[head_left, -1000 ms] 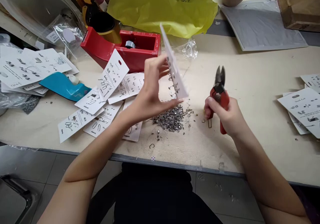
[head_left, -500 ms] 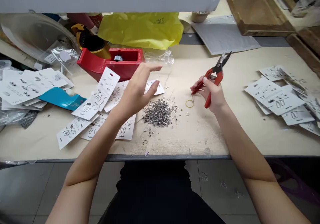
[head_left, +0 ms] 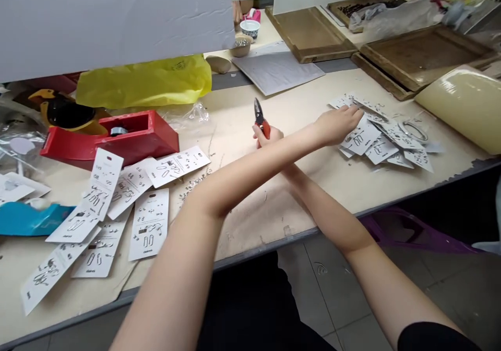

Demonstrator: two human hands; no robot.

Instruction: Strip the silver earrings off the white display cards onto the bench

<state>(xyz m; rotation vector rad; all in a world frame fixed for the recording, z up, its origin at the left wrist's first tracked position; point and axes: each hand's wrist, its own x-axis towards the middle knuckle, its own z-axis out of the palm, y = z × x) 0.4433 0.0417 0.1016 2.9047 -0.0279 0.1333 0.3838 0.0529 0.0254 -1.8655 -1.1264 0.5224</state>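
My left hand reaches across over my right forearm to the pile of earring cards on the right. Its fingers bend down and appear closed on a card at the top left of that pile; the fingertips are partly hidden. In my right hand is a pair of red-handled pliers, jaws pointing up and away. My left forearm passes in front of the right wrist. Small metal rings show at the edge of a heap mostly hidden behind my left arm.
More earring cards lie spread on the left, beside a red tape dispenser and a teal piece. A yellow plastic bag, a grey sheet and wooden trays sit further back. A white panel overhangs the table.
My left hand has swung from above the metal rings to the card pile on the right, crossing the right arm. The view has turned right. My right hand still holds the pliers.
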